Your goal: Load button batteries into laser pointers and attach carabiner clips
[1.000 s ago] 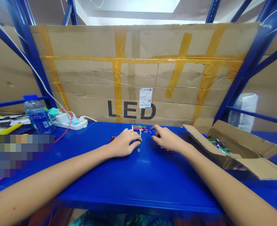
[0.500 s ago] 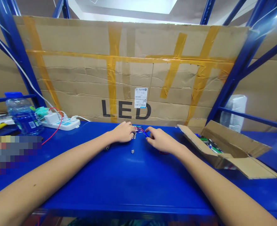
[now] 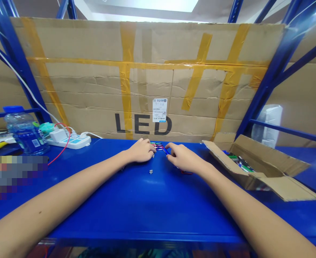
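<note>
My left hand (image 3: pixel 142 151) rests knuckles-up on the blue shelf top (image 3: pixel 152 204), its fingers curled over a small heap of coloured pen-like sticks (image 3: pixel 158 146) near the cardboard wall. What its fingertips pinch is hidden. My right hand (image 3: pixel 181 157) lies just to the right, fingers bent, thumb and forefinger closed on a small blue stick (image 3: pixel 165 151). A tiny silver part (image 3: pixel 151 172) lies loose in front of my left hand. A red bit (image 3: pixel 186 172) pokes out beneath my right wrist.
An open cardboard box (image 3: pixel 257 166) with several coloured pens stands at the right. At the left are a water bottle (image 3: pixel 25 130), a white power strip (image 3: pixel 69 141) with a red wire, and a blurred patch. A taped "LED" cardboard sheet (image 3: pixel 147 79) walls the back.
My left hand slid away from me, off the silver part and up to the heap of sticks. My right hand stayed by the heap. The view shifted slightly.
</note>
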Demonstrator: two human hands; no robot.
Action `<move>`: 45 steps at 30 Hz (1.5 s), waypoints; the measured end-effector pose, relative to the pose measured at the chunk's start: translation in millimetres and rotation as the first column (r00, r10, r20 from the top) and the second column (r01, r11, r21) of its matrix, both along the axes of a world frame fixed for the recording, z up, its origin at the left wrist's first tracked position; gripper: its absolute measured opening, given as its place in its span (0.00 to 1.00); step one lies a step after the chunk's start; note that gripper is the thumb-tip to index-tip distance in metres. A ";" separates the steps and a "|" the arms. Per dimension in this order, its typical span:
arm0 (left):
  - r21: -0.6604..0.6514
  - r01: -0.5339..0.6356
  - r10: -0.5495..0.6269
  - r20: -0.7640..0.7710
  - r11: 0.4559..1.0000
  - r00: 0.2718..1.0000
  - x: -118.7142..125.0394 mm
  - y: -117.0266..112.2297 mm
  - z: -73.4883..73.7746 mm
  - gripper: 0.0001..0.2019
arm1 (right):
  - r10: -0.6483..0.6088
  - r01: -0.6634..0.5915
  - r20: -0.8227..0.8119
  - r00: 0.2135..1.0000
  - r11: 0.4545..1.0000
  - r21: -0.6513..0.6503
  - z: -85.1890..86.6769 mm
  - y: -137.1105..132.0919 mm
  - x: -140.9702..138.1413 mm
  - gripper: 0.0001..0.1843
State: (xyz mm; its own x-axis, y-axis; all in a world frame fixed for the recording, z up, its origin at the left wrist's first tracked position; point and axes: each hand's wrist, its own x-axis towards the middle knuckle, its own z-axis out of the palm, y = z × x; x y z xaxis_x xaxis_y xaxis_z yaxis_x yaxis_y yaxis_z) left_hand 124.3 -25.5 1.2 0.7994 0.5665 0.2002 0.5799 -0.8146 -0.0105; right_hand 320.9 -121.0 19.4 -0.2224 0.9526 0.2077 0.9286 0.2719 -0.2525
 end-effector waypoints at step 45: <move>-0.062 0.256 -0.257 0.002 0.965 0.966 11.8 -25.2 -3.4 0.10 | 0.074 -0.063 -0.100 0.992 0.992 0.105 -10.0 9.2 0.3 0.09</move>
